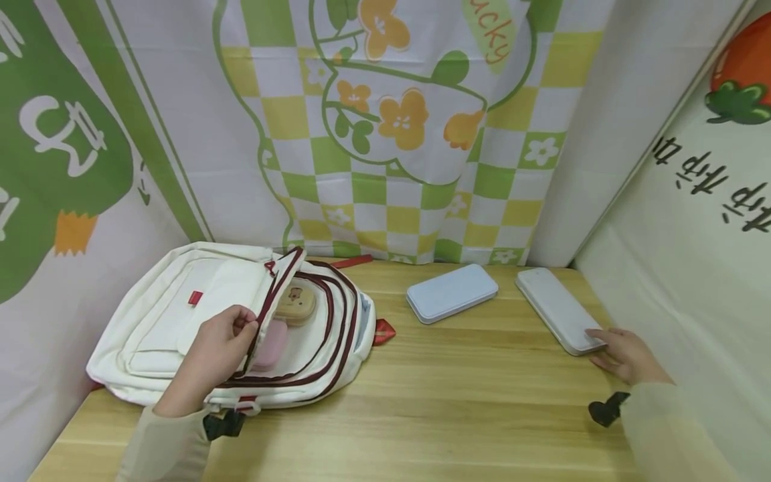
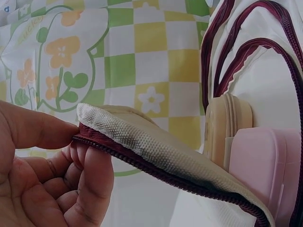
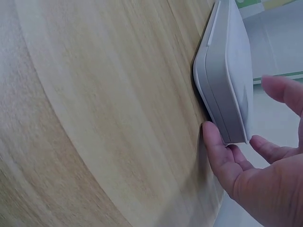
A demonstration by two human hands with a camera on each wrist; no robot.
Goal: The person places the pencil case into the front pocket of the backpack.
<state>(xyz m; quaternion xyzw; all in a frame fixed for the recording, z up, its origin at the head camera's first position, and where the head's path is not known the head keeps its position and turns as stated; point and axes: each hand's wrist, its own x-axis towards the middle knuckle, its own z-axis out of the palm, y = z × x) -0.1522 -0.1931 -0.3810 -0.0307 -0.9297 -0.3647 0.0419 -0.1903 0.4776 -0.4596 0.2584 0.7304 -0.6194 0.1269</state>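
Toward the near side of the wooden table (image 1: 464,408), on the left, the left hand (image 1: 219,345), pinching between thumb and fingers the zipped edge of a soft flap (image 2: 151,144), held up from the mouth of a white backpack (image 1: 159,288); on the right, the right hand (image 1: 626,358), at the near end of a pale grey case (image 1: 557,311), with fingers loosely bent about the corner, seemingly touching but not closed round it; impossible to tell whether with any weight taken; a little deeper, inside the backpack, a pink case (image 1: 272,347), and just beyond it a tan case (image 1: 298,304); at the right part of the table, lying flat and aslant, the pale grey case itself; by judgement, rather light, though depending on hidden contents; stiff in the shell, probably slippery on the smooth lid, not very fragile; best to take hold across the narrow width, thumb on one long side, fingers on the other, low enough to include lid and base together; the flap, by contrast, limp, better managed by its zipped edge; to the left of the pale grey case, apart from it, a pale blue case (image 1: 452,292), also flat; farthest, a hanging checked cloth (image 1: 403,201) with orange flowers
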